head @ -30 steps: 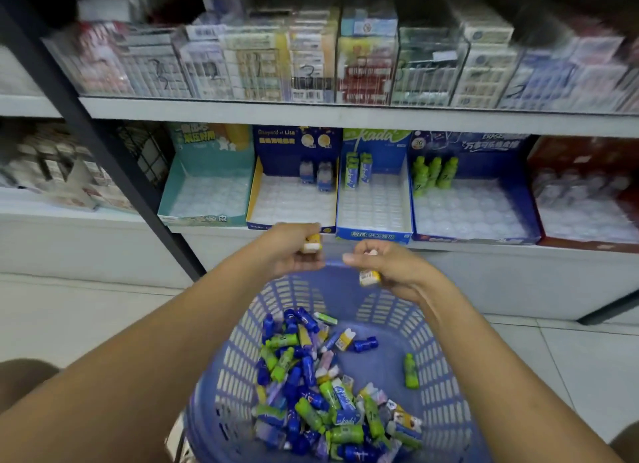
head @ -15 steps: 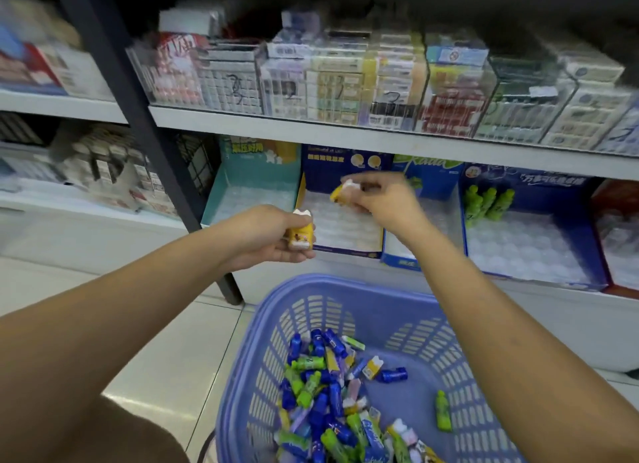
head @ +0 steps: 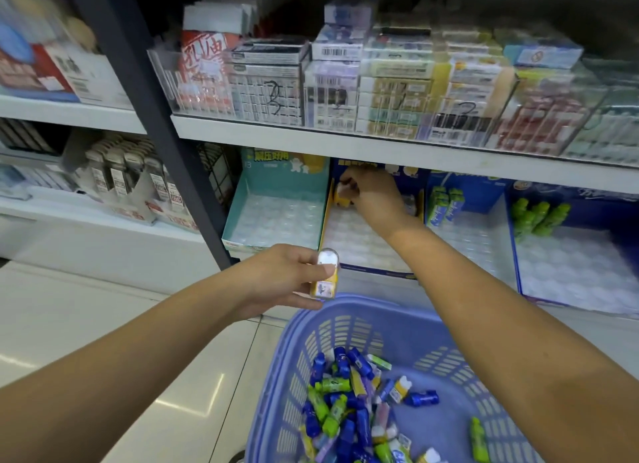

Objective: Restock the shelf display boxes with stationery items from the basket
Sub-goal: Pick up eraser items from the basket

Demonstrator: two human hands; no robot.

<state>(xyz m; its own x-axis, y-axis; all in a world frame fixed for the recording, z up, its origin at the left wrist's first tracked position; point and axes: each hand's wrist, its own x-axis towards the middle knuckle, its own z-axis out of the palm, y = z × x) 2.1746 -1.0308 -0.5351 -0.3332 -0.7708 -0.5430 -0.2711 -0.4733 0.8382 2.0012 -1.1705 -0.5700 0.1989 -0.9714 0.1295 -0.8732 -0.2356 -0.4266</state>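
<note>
Right hand point(head: 375, 200) pinches item point(head: 343, 200), seemingly, at box point(head: 359, 245) rear.

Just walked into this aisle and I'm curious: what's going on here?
A person is restocking display boxes. The right hand pinches a small yellow item at the back of the blue display box. The left hand holds a second yellow item by the far rim of the purple basket, which holds a pile of mixed items.

Right hand point(head: 375, 200) hides most of its yellow item point(head: 343, 200); basket point(head: 432, 329) is cropped below.
</note>
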